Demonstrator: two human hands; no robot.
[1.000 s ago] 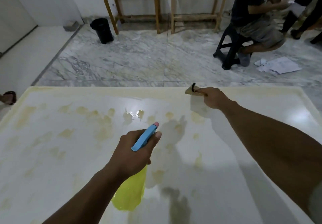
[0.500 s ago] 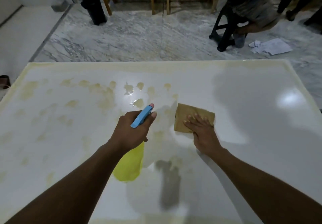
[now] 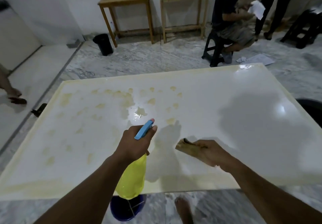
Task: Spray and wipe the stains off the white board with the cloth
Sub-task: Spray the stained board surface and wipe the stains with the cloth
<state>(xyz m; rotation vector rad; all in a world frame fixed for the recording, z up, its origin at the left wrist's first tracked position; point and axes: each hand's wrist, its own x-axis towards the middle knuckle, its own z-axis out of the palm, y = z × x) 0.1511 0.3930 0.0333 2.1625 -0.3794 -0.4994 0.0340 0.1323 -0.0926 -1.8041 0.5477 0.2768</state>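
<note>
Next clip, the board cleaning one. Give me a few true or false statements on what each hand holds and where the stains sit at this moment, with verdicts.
1. The left hand holds a yellow spray bottle with a blue nozzle. True.
2. The right hand is empty. False: its grip is closed on a brown cloth.
3. Most yellowish stains lie on the left half of the white board. True.
4. The right half of the board is the dirtiest part. False: it looks nearly clean and glossy.
5. A red bucket sits on the board. False: a dark blue bucket stands on the floor below the near edge.
</note>
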